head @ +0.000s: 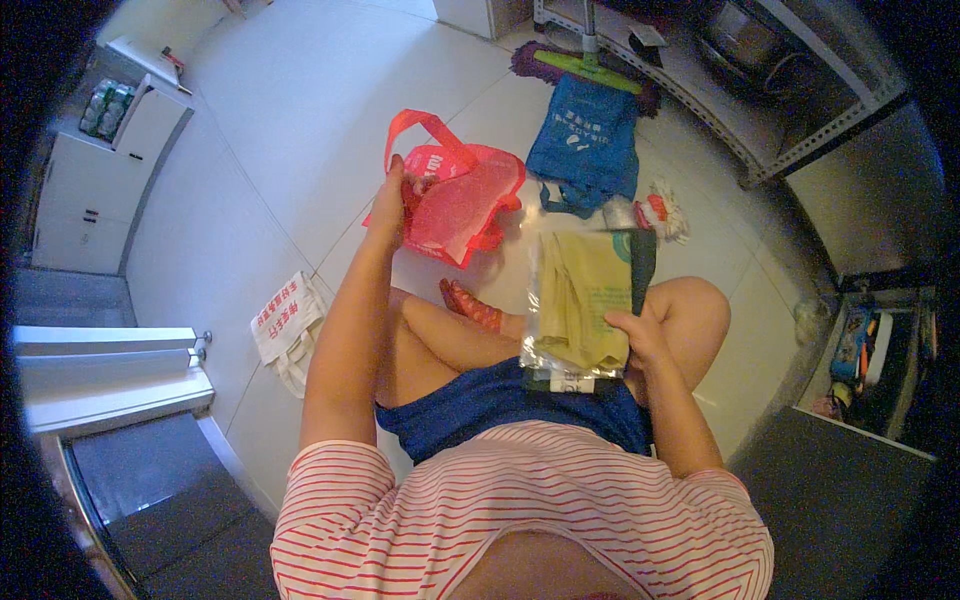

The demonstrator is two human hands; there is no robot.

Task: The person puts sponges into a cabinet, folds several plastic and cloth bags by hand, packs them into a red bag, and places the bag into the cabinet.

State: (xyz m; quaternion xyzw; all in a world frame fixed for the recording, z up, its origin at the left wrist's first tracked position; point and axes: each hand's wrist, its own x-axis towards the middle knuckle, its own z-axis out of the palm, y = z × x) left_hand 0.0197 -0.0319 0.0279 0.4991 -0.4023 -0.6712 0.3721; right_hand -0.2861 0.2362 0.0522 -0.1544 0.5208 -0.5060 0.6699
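My left hand (407,196) grips the near left side of a red fabric tote bag (466,196), whose wide handle loops up beyond my fingers. The bag's mouth faces me and hangs partly open above the floor. In my right hand (637,336) is a clear plastic packet (581,296) with folded yellow-green material inside. My thumb lies over its front face, while the other fingers are hidden behind it. A dark strip shows along the packet's right edge, and a white label sticks out below.
A blue fabric bag (585,142) lies by a purple-and-green mop head (581,67). White work gloves (664,214) lie to its right. A white printed cloth bag (289,319) rests at left. Metal shelving (697,112) borders the upper right; an open drawer (862,435) is at right.
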